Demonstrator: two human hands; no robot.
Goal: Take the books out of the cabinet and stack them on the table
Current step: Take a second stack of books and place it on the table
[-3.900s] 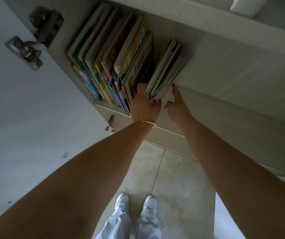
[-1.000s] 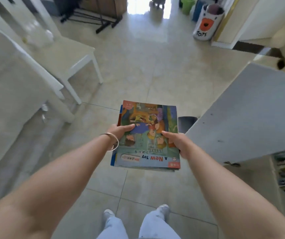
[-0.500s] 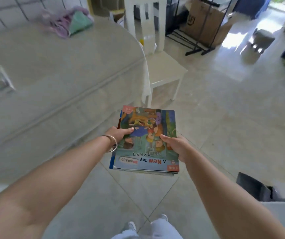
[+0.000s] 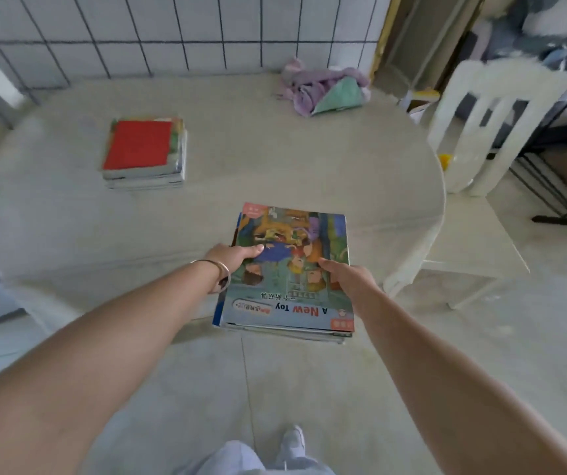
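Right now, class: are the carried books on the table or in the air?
In the air: both hands hold the books flat over the table edge.

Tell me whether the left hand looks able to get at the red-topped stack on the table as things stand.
Probably not yet. The left hand is gripping the bundle of books together with the right hand, so it is occupied. The red-topped stack lies farther back on the table, with nothing between.

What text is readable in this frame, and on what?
"A New Toy": upside down to the camera, on the cover of the top book of the bundle held by the left hand and right hand.
Chinese line above it, plus the small badges: too small to read.
Red-covered stack on the table: no readable text.
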